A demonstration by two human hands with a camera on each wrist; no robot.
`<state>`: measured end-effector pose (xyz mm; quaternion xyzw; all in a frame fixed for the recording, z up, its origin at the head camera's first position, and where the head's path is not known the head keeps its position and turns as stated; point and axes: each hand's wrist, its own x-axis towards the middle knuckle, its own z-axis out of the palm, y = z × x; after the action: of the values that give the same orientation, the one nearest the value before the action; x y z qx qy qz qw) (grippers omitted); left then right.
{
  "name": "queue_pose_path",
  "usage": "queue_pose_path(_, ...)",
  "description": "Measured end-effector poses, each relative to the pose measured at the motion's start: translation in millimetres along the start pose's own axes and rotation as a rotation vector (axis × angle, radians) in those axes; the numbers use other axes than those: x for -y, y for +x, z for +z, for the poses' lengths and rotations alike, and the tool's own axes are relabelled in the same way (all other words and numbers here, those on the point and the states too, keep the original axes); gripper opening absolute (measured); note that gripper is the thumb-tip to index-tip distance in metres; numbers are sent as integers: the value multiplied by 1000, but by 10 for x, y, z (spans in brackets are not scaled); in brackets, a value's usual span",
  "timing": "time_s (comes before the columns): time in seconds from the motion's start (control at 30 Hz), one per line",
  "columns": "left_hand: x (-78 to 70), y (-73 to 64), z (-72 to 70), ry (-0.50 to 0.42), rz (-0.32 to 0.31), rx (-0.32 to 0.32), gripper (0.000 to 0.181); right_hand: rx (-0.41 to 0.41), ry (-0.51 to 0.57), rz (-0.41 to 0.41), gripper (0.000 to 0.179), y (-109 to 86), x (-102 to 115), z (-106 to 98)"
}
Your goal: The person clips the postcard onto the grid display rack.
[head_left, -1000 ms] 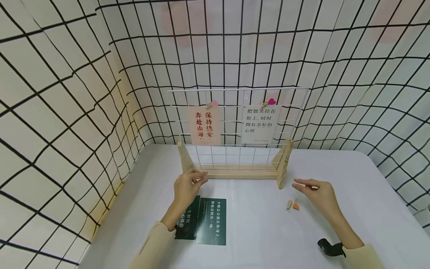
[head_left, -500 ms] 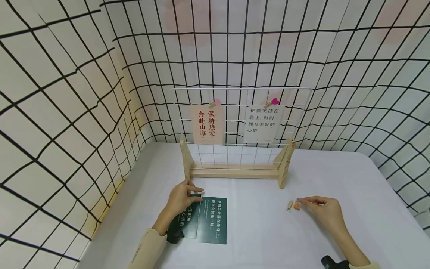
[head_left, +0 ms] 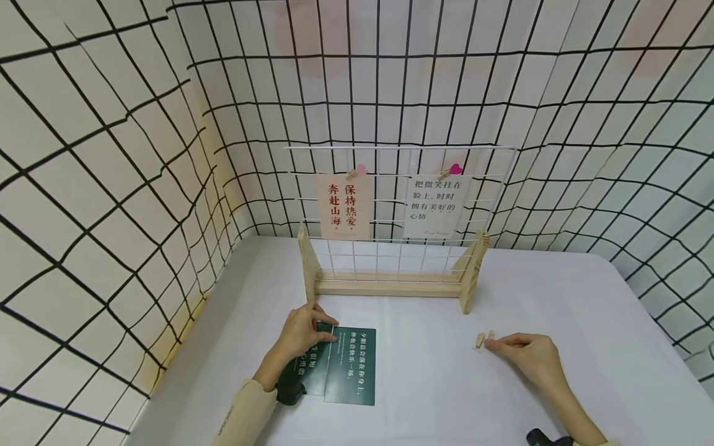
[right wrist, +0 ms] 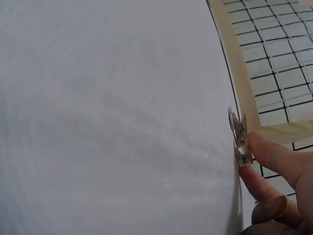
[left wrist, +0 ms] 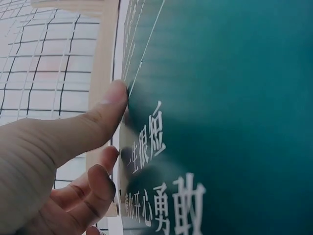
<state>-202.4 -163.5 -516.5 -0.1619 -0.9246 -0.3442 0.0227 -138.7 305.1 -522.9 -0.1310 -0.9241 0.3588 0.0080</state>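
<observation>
Along the bottom of the frame, a cream sleeve (head_left: 245,412) enters at lower left, with a black wrist device (head_left: 289,392) by its cuff; another black device (head_left: 545,438) shows at lower right. Two dark green cards with white lettering lie flat on the white bench (head_left: 424,378), left of centre: the left card (head_left: 316,368) partly under the wrist and hand, the right card (head_left: 351,375) right beside it. The left hand (head_left: 298,331) rests at their upper edge, thumb and forefinger parted, tips by the seam between the cards; in the left wrist view the other fingers bend loosely. They grip nothing, though whether the thumb presses down is hard to tell.

At right of centre, the right hand (head_left: 527,354) has thumb and forefinger closed on a small wooden clip (head_left: 491,334), most of it hidden by the fingertips; the right wrist view shows a speck of orange there. A second wooden clip (head_left: 480,340) lies just left of it.

Farther up, mid-frame, stands a wooden-footed rack (head_left: 387,288) with a white wire grid. A pink card (head_left: 343,229) hangs at its left and a white card (head_left: 424,228) at its right, each under a heart-topped clip. Black mesh (head_left: 398,74) lines the pale walls behind.
</observation>
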Motion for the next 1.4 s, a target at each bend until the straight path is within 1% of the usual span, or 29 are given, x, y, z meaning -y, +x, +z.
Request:
queue_pose_path(0.13, 1, 0, -4, -15, -7, 7, 30, -11, -3, -4, 42, 5, 24, 18)
queue_pose_path(0.23, 1, 0, -1, -25, -7, 12, 30, -4, 0, -2, 42, 15, 49, 27)
queue_pose_path(0.4, -9, 4, 18, -41, -20, 23, 29, 30, 3, -6, 42, 27, 80, 34)
queue_pose_path(0.57, -21, 11, 33, -60, -37, 45, 29, 56, -13, 16, 43, 18, 102, 28)
queue_pose_path(0.77, -16, 17, 46, -87, -44, 53, 30, 89, -6, -6, 41, 13, 155, 20)
queue_pose_path(0.87, -14, 16, 46, -113, -48, 63, 31, 96, 41, 13, 42, 0, 145, 17)
queue_pose_path(0.93, -14, 16, 44, -132, -53, 75, 32, 99, 91, 43, 44, -13, 116, 12)
queue_pose_path(1.03, -11, 19, 39, -164, -63, 98, 32, 97, 209, 87, 45, -31, 58, 2)
queue_pose_path(1.1, -15, 23, 27, -189, -67, 111, 31, 89, 294, 95, 43, -28, 19, -4)
queue_pose_path(1.17, -16, 26, 18, -226, -67, 138, 30, 81, 370, 95, 39, -24, -16, -11)
queue_pose_path(1.23, -12, 30, 6, -269, -55, 167, 30, 76, 424, 92, 34, -14, -43, -11)
queue_pose_path(1.3, -6, 29, -12, -305, -27, 195, 29, 76, 445, 97, 32, 5, -57, -7)
queue_pose_path(1.4, 2, 33, -40, -332, 10, 221, 27, 88, 464, 109, 36, 30, -64, 4)
